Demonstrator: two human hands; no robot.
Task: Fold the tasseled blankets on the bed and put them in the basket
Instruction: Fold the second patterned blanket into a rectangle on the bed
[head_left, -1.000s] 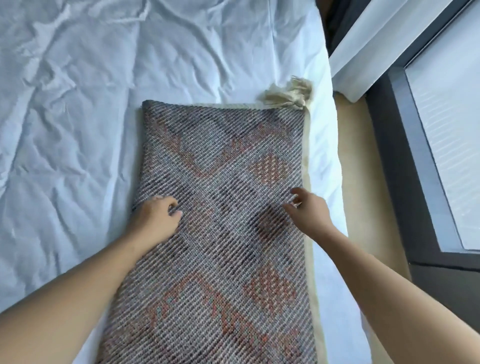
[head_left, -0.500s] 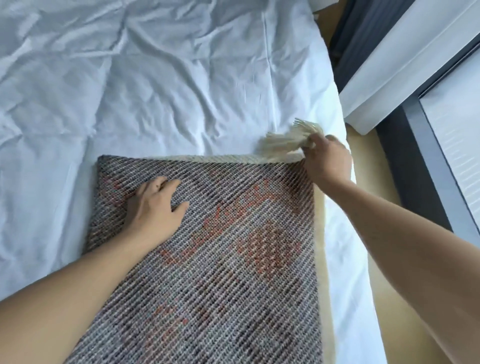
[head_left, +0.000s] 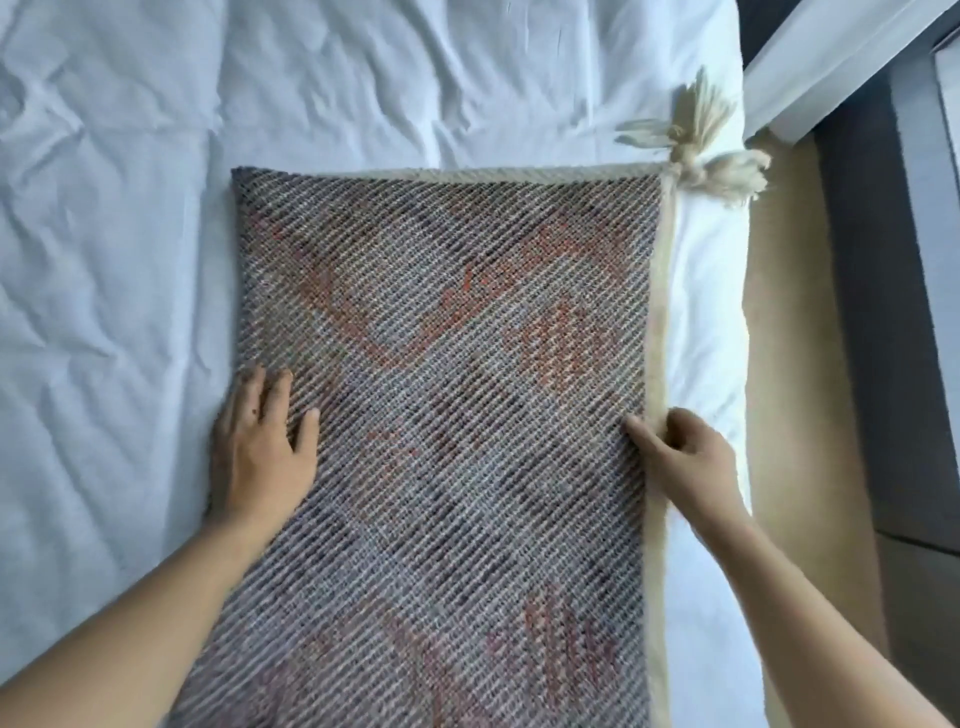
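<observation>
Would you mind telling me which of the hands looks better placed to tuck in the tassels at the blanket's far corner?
Probably the right hand: it pinches the blanket's cream edge, which runs to the tassels.

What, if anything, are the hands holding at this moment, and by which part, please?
The right hand pinches the blanket by its cream right edge, about midway along. The left hand holds nothing; it rests flat on the blanket's left edge.

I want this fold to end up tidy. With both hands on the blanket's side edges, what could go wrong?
The tassels splay past the corner, one over the bed's edge, and may stick out. The right hand pinches only the cream border, while the left hand lies flat; layers of the blanket could shift.
</observation>
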